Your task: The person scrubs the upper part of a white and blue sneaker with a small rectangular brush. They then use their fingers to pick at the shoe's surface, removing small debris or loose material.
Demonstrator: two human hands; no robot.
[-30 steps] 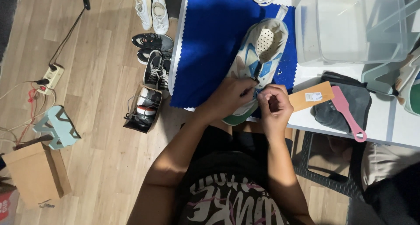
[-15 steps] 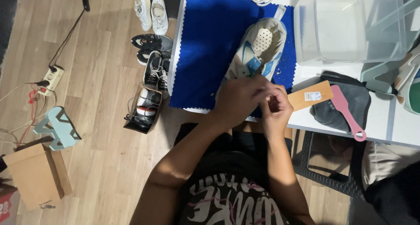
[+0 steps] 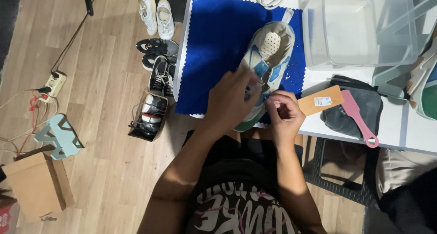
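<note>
one white, blue and green sneaker (image 3: 268, 56) lies sole-down on blue cloth (image 3: 218, 47).

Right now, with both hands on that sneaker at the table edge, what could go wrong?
1. The sneaker has its heel past the near edge of the blue cloth and the table; if the left hand or right hand loosens its grip, it may drop.
2. The pink brush lies close to the right elbow's path; a nudge could knock it off.
</note>
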